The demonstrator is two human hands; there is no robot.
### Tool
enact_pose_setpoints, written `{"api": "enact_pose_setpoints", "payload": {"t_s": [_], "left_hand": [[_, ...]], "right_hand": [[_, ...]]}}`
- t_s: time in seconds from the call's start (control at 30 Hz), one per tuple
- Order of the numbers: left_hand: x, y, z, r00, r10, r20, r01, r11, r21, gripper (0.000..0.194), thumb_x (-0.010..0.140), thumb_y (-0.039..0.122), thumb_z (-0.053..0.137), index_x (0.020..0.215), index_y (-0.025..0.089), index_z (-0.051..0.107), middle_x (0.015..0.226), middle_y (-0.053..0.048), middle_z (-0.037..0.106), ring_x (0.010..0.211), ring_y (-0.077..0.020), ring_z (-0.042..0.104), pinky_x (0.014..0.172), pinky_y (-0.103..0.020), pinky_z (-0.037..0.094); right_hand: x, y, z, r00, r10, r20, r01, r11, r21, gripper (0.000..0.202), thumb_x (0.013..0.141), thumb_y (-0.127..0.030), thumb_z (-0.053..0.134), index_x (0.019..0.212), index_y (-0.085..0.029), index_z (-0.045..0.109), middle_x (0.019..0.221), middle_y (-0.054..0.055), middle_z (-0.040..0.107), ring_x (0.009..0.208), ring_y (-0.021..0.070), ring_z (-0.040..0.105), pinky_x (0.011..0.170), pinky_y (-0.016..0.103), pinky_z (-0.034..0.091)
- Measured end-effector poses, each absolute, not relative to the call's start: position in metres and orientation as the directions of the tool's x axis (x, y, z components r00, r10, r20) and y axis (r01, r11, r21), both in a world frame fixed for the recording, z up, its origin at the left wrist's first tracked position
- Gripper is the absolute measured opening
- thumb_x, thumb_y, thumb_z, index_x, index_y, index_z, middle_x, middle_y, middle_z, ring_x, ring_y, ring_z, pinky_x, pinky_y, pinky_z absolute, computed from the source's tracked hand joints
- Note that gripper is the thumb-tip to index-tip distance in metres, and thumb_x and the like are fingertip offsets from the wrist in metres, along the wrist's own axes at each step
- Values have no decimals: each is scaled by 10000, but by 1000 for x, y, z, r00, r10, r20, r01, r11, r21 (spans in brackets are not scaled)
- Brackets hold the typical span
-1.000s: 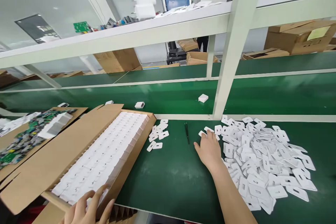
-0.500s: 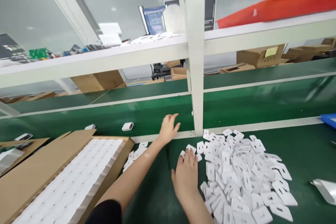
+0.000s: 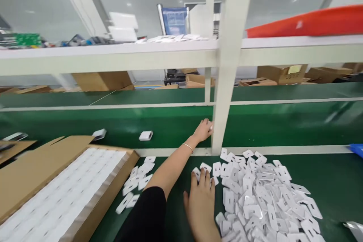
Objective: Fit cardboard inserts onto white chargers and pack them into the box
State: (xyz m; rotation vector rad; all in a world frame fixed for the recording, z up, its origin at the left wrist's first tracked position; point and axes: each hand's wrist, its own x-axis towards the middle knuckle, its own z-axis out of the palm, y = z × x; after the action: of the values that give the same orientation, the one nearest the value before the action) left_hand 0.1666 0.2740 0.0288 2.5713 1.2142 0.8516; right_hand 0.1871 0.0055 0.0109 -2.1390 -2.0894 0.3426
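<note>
My left hand (image 3: 203, 130) reaches over the green belt beside the upright post. Its fingers are curled round a small white piece (image 3: 210, 125), mostly hidden by the fingers and the post. My right hand (image 3: 202, 200) lies palm down on the green table with fingers stretched out. Its fingertips touch a few flat white plates with slots (image 3: 205, 166). Just right of that hand is a large heap of the same white plates (image 3: 255, 196). A smaller group of white plates (image 3: 138, 177) lies left of my left forearm.
An open cardboard box (image 3: 110, 185) with rows of white pieces stands at left. A white box-shaped housing (image 3: 146, 135) sits on the green belt (image 3: 176, 123). The white post (image 3: 224, 83) rises to a shelf (image 3: 113, 58). A silvery object (image 3: 354, 230) lies at lower right.
My left hand has moved right and forward to the post, and its spread fingers have closed on the small white piece. My right hand has stayed by the plates. The view has shifted.
</note>
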Motion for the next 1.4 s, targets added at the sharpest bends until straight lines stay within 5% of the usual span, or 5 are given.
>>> {"api": "enact_pose_setpoints", "payload": {"t_s": [0.4, 0.67, 0.93, 1.1, 1.4], "left_hand": [[70, 105, 39, 459, 870, 178, 808, -492, 324, 505, 1027, 467, 601, 1517, 346, 589, 1499, -143, 533, 1325, -348, 554, 1138, -530, 458], [-30, -98, 60, 27, 760, 649, 872, -335, 357, 355, 1034, 314, 524, 1371, 261, 621, 1533, -151, 495, 1447, -330, 450, 1165, -537, 430], [-173, -241, -2, -474, 684, 554, 856, 210, 472, 416, 1055, 342, 481, 1452, 232, 420, 1499, -187, 482, 1432, -362, 472, 1163, -614, 424], [-170, -257, -47, -418, 633, 651, 884, 118, 452, 588, 1014, 528, 450, 1509, 245, 308, 1553, -212, 393, 1494, -425, 404, 1164, -655, 409], [-180, -233, -88, -309, 569, 762, 939, 55, 340, 677, 852, 461, 651, 1452, 302, 381, 1379, -160, 539, 1376, -406, 549, 1155, -645, 407]], "right_hand": [[208, 21, 13, -179, 962, 205, 983, 184, -8, 578, 987, -398, 419, 1336, -8, 666, 1330, 334, 642, 1236, 451, 608, 1004, 623, 465], [217, 34, -1, -151, 961, 230, 975, 184, -126, 730, 961, -557, 327, 1316, -33, 691, 1397, 364, 588, 1295, 536, 545, 968, 699, 454], [150, -12, 62, -454, 679, 577, 722, 660, -207, 506, 1039, -479, 415, 1224, -125, 726, 1338, 233, 635, 1300, 379, 575, 1119, 556, 454], [53, -83, 63, -755, 479, 447, 436, 877, -204, 572, 999, -569, 563, 1389, -158, 643, 1438, 174, 634, 1433, 371, 498, 1170, 553, 419], [-46, -137, 29, -748, 617, 245, 523, 775, -356, 490, 833, -519, 779, 1139, -155, 661, 1284, 177, 691, 1419, 406, 515, 1280, 624, 278]]}}
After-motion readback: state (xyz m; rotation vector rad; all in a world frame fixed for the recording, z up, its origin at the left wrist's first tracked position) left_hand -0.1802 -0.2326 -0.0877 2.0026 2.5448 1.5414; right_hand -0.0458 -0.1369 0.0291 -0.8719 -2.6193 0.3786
